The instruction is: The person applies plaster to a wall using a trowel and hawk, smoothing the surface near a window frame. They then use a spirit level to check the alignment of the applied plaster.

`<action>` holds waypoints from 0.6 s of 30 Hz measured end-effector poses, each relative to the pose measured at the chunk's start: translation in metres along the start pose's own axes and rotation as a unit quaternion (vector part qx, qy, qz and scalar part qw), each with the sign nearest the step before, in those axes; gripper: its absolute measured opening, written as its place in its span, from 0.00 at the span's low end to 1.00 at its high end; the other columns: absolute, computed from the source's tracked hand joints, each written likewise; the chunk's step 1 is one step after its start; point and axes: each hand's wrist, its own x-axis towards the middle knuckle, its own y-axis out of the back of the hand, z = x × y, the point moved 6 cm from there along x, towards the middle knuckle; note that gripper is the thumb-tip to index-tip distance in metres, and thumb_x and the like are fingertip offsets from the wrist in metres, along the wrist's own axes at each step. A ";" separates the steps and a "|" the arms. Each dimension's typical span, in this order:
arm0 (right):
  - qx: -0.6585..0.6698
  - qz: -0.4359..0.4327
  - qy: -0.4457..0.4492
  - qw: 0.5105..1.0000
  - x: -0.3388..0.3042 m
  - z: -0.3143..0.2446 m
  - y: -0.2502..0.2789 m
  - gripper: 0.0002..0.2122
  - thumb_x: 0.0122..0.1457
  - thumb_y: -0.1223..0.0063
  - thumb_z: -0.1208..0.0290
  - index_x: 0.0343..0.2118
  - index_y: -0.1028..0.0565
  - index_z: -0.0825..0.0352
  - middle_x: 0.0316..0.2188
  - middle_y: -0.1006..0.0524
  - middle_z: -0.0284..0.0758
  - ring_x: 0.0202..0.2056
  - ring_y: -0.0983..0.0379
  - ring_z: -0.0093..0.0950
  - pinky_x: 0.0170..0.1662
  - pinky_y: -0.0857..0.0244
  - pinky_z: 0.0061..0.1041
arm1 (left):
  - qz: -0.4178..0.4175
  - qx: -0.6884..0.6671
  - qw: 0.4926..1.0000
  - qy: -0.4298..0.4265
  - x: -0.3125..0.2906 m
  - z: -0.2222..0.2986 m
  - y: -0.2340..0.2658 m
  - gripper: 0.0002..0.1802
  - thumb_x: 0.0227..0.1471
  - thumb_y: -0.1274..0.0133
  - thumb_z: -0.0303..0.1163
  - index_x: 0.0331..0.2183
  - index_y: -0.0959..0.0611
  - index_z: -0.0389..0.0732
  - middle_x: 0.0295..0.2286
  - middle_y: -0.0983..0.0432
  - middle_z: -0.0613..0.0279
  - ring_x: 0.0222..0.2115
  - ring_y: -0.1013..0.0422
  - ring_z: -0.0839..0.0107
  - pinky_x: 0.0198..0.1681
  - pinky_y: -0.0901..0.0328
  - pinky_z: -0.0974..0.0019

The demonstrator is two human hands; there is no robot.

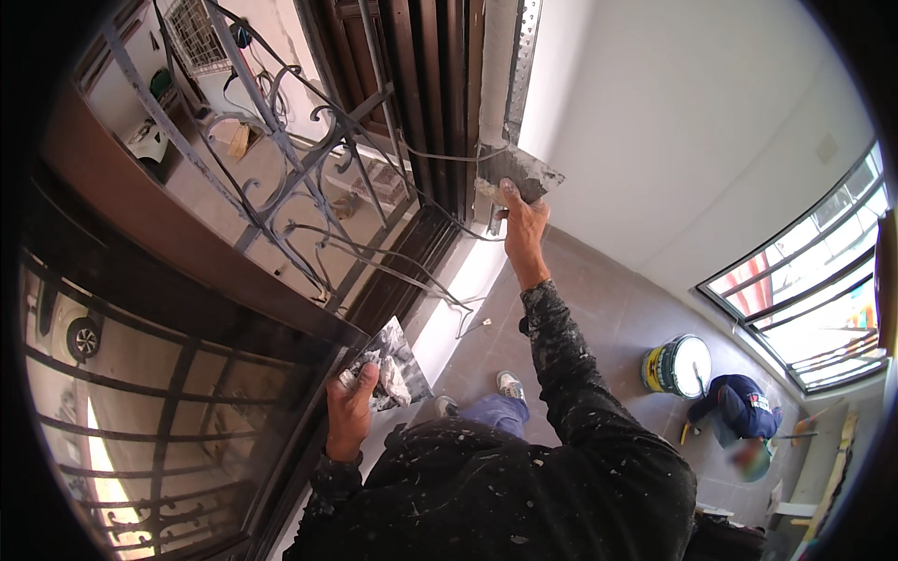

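Raised ahead of me, my right hand is closed on a wide flat putty knife smeared with grey-white plaster. Its blade lies against, or very near, the wall edge beside the dark door frame. A perforated metal corner strip runs up that edge just above the blade. Lower and to the left, my left hand grips a flat metal plate. Lumps of wet-looking plaster sit on the plate, close to my thumb. The fingers under the plate are hidden.
A wrought-iron grille with curled bars stands at the left, with loose wires near it. On the tiled floor at the right stands a bucket. A person bends beside it, below a barred window.
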 end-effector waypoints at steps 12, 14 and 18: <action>-0.005 0.030 -0.078 0.997 -0.040 0.097 0.042 0.20 0.56 0.34 0.58 0.43 0.21 0.70 0.34 0.19 0.31 0.31 0.24 0.21 0.24 0.32 0.20 | 0.007 -0.024 0.999 0.033 -0.005 0.000 -0.003 0.15 0.64 0.48 0.35 0.39 0.17 0.30 0.33 0.20 0.66 0.34 0.31 0.79 0.39 0.35 0.70; -0.002 0.055 -0.112 0.992 -0.049 0.099 0.046 0.20 0.56 0.34 0.57 0.41 0.21 0.71 0.32 0.19 0.32 0.32 0.22 0.22 0.25 0.31 0.21 | 0.013 -0.006 1.000 0.009 -0.005 0.003 -0.003 0.15 0.64 0.48 0.35 0.39 0.17 0.31 0.32 0.20 0.66 0.34 0.31 0.79 0.38 0.35 0.70; -0.001 0.025 -0.020 1.000 -0.039 0.060 0.032 0.17 0.58 0.35 0.58 0.40 0.20 0.70 0.30 0.20 0.30 0.28 0.26 0.19 0.25 0.34 0.19 | 0.017 -0.016 0.999 0.023 -0.006 0.001 -0.003 0.15 0.63 0.47 0.35 0.39 0.17 0.31 0.32 0.20 0.66 0.34 0.31 0.79 0.38 0.35 0.70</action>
